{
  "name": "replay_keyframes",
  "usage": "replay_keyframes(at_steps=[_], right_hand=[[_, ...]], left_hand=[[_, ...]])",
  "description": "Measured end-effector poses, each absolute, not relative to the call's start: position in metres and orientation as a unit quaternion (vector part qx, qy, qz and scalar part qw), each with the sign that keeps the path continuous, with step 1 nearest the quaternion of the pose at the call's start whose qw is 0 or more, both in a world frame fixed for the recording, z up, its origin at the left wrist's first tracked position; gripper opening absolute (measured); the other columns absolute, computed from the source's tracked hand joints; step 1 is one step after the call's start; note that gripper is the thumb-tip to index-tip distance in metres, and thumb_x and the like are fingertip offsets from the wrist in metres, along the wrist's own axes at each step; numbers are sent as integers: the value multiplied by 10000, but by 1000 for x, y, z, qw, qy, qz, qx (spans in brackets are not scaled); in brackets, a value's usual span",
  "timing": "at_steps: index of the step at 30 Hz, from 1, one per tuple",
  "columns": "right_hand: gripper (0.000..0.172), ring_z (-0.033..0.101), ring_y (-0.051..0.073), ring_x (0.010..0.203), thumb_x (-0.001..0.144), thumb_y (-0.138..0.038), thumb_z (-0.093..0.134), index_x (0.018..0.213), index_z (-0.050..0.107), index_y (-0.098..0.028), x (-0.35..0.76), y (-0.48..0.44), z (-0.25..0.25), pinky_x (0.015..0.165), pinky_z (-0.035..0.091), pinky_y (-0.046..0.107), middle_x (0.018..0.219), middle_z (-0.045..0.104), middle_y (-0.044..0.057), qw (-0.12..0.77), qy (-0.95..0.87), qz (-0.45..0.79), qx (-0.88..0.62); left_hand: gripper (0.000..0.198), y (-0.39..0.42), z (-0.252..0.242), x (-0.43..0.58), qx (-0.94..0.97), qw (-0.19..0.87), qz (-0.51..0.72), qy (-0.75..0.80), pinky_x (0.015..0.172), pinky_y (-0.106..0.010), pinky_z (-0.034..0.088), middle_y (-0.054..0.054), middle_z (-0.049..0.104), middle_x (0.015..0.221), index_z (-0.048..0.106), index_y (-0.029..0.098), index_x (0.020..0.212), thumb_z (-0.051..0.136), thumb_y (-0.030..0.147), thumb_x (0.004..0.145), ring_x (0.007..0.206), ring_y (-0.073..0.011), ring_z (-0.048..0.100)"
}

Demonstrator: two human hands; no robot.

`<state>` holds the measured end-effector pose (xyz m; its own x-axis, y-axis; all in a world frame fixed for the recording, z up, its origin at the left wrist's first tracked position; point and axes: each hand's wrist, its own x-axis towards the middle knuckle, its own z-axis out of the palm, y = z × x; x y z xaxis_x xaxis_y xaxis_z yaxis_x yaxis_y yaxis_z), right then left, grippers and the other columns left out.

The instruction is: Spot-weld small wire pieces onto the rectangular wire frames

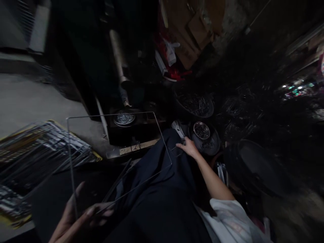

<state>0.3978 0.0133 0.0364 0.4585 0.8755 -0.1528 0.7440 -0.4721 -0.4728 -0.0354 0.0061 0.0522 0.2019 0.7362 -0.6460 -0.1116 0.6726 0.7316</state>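
Observation:
My left hand (84, 217) is closed on a corner of a thin rectangular metal wire frame (69, 145), held tilted above my lap. The frame's far side reaches over a plate of small shiny metal pieces (124, 118). My right hand (188, 147) is near my knee, its fingers pinched around a short thin bent wire (174, 147). Just beyond that hand stands a round metal bowl (201, 130) with small pieces inside, too dark to name.
A pile of similar wire frames (50, 145) with yellow edges lies at the left. A dark machine with a metal cylinder (117, 50) stands ahead. Behind the bowl is a dark basin of metal pieces (194, 104). Cardboard (187, 37) lies at the back.

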Motion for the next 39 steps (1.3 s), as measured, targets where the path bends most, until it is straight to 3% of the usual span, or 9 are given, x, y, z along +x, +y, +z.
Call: replay_keyframes(at_steps=[4,9,15,20,28,33,39], right_hand=[[330,608,167,663,776,-478,727,799,667,-154,403,29,58,612,474,253,697,642,9,356,-466,302,-751],[339,674,156,662,798,-472,736,913,574,-197,356,84,75,513,518,212,839,703,21,511,-378,488,-598],[153,710,161,584,949,-242,598,877,474,-189,286,176,8,442,510,171,702,711,27,552,-214,565,-575],[181,725,166,610,928,-237,643,864,481,-186,257,212,-26,454,525,163,656,676,-2,610,-135,566,-538],[193,713,149,574,909,-245,664,867,484,-187,240,224,-27,433,520,151,665,646,-28,646,-124,530,-534],[242,692,121,550,872,-290,701,830,485,-191,244,227,-18,449,523,139,631,636,-48,658,-154,511,-531],[238,643,98,491,801,-264,739,816,516,-185,249,230,-7,456,530,159,619,638,-64,683,-159,456,-547]], left_hand=[[1037,-5,47,-34,264,758,311,509,627,-299,563,-41,781,897,136,445,1517,803,426,723,777,-267,721],[964,-13,29,-19,254,804,328,426,640,-292,534,-81,759,939,23,440,1519,705,373,841,796,-253,714],[972,-20,8,3,270,830,315,373,637,-273,510,-112,756,956,-80,388,1519,658,351,886,818,-250,716],[948,-24,-8,3,257,837,314,367,644,-281,486,-105,751,968,-80,413,1511,641,366,897,819,-259,719],[948,-18,-12,1,268,834,320,360,624,-293,470,-106,753,951,-91,392,1513,630,392,898,808,-270,711],[992,-15,-6,6,266,833,327,358,607,-277,453,-90,756,901,-111,341,1521,646,407,883,725,-232,692],[998,-17,-2,14,247,830,343,363,627,-281,458,-72,738,870,-41,345,1536,681,440,853,711,-218,674]])
